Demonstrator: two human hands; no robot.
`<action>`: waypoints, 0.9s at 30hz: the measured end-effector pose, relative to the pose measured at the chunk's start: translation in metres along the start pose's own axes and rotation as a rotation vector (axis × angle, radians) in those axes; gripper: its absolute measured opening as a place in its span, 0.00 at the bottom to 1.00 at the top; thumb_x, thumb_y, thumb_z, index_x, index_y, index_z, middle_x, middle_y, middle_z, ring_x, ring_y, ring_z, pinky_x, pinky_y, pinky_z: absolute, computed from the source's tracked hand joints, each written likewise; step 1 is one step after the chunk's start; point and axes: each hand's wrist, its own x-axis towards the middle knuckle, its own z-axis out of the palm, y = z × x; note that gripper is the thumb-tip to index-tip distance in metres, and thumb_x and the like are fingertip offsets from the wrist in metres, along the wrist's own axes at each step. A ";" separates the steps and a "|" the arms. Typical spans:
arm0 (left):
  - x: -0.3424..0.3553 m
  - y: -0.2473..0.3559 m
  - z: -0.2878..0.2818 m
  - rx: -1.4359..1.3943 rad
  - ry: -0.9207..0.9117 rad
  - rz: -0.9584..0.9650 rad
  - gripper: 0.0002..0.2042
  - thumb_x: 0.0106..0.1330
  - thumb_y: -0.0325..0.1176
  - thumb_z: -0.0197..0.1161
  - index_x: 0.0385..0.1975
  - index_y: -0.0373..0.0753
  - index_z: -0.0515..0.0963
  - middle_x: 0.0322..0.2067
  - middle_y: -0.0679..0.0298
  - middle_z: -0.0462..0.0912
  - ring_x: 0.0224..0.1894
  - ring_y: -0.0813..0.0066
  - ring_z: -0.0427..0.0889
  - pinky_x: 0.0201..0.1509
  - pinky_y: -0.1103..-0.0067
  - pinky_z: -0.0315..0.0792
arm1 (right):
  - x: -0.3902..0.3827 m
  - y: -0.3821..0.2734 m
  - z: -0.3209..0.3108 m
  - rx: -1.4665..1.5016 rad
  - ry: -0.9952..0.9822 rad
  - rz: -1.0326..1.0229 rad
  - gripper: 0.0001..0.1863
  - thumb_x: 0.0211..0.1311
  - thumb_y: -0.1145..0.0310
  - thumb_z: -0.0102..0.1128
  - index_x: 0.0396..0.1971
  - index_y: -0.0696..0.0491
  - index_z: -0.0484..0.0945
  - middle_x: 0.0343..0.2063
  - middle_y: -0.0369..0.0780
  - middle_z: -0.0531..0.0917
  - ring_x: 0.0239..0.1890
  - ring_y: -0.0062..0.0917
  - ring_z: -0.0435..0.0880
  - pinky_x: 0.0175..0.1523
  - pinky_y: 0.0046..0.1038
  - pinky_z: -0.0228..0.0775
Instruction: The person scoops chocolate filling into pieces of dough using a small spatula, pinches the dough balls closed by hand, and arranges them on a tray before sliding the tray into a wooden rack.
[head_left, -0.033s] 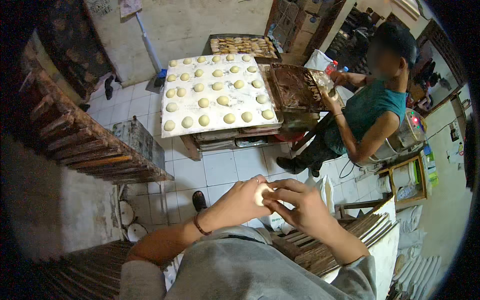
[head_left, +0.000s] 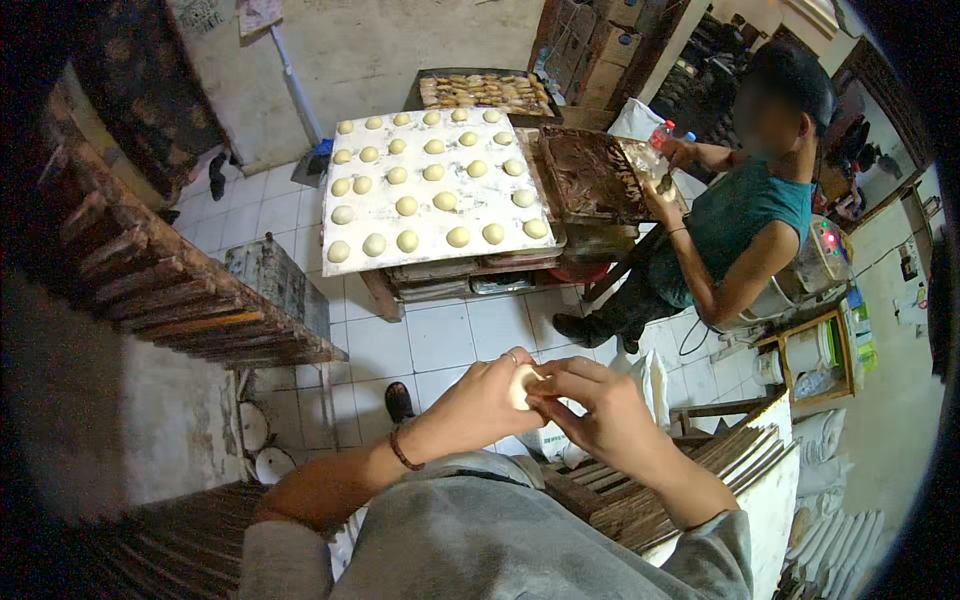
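A pale ball of dough [head_left: 521, 388] is held up in front of my body, between both hands. My left hand [head_left: 482, 395] is closed around its left side, with a ring on one finger. From the right, my right hand [head_left: 590, 400] pinches the dough's edge with thumb and fingertips bent inward; the fingers hide part of the ball. Ahead of my hands lies a white floured board [head_left: 430, 220], bearing several rows of round dough balls [head_left: 444, 201] set apart from each other.
At the right, a co-worker in a teal top [head_left: 750, 230] works over a tray of dark brown filling [head_left: 590, 170]. Behind the board sits a tray of filled pieces [head_left: 485, 92]. A wooden rack [head_left: 170, 290] stands at left; stacked boards [head_left: 700, 470] lie at my lower right.
My hands and the dough ball stay in nearly the same place. The co-worker's hands have shifted slightly near the filling tray.
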 end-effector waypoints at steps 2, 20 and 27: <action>0.000 -0.005 0.003 0.036 0.023 0.042 0.28 0.60 0.42 0.77 0.54 0.33 0.75 0.38 0.52 0.88 0.39 0.64 0.88 0.45 0.70 0.80 | -0.002 0.000 -0.006 0.116 -0.003 0.077 0.10 0.60 0.79 0.73 0.41 0.59 0.87 0.40 0.46 0.89 0.39 0.36 0.91 0.43 0.31 0.83; 0.011 -0.022 -0.023 -0.336 -0.895 0.144 0.21 0.67 0.40 0.77 0.50 0.32 0.79 0.40 0.65 0.84 0.41 0.79 0.83 0.46 0.79 0.79 | 0.000 -0.010 -0.015 0.369 -0.355 -0.113 0.11 0.58 0.76 0.74 0.42 0.58 0.89 0.36 0.41 0.89 0.43 0.38 0.87 0.51 0.36 0.80; -0.019 -0.007 -0.017 -0.500 -0.424 0.027 0.13 0.73 0.39 0.71 0.42 0.34 0.83 0.32 0.67 0.85 0.29 0.81 0.82 0.35 0.82 0.79 | -0.005 0.000 -0.020 0.339 0.143 -0.009 0.11 0.58 0.81 0.72 0.41 0.56 0.86 0.46 0.42 0.86 0.54 0.33 0.83 0.61 0.34 0.73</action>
